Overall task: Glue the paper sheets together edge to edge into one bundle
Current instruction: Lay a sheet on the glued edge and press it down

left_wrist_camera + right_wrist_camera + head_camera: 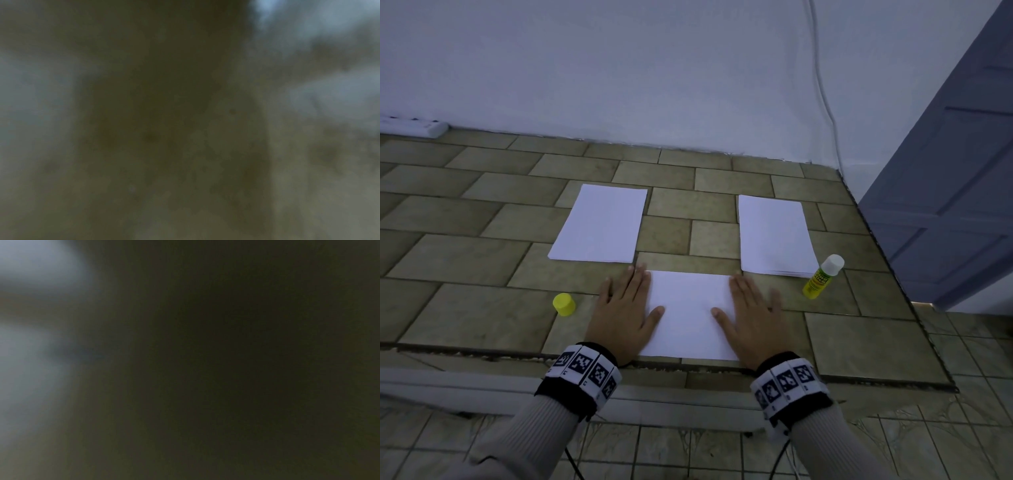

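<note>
my left hand [625,308] and right hand [751,313] lie flat, fingers straight, pressing the near sheet [690,315] on the tiled ledge [465,308]. two stacks [601,224] [774,236] wait beyond. glue stick [822,275] uncapped, cap [564,304] apart. judged: most joining remains.

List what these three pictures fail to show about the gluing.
- Both wrist views: dark blur, nothing readable.
- Head view: left hand and right hand cover the side edges of the near paper; any glue unseen.
- Glue stick label: too small to read.
</note>
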Demonstrator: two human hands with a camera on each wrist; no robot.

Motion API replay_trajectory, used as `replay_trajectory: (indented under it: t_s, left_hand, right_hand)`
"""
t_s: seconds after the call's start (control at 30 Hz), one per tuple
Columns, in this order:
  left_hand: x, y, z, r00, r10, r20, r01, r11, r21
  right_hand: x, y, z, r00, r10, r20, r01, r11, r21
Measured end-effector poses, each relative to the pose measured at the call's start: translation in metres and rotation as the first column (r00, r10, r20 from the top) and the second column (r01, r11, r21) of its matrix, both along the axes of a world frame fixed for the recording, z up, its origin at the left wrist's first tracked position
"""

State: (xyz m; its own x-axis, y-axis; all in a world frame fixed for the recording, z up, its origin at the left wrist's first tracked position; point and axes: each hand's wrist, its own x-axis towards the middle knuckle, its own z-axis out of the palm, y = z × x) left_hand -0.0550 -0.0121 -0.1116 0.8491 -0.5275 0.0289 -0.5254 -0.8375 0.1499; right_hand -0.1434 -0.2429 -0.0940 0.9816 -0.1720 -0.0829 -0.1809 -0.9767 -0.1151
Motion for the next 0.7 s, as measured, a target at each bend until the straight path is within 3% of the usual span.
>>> replay_trajectory:
  t_s: [0.23,0.47,0.7]
  left_hand:
    - [-0.001,0.0,0.002,1.0,-0.001,-0.027,0.001,1.0,0.009]
    - [0.0,0.0,0.002,0.999,0.001,-0.043,-0.001,1.0,0.017]
    - [-0.001,-0.001,0.003,0.999,-0.003,-0.047,0.004,1.0,0.027]
  right_hand:
    - [-0.004,-0.003,0.008,0.995,-0.102,-0.001,0.102,0.995,0.021]
    - [0.007,0.038,0.004,0.992,0.124,-0.019,-0.123,0.991,0.049]
    - [-0.008,-0.003,0.008,0.997,-0.005,-0.082,0.007,1.0,0.026]
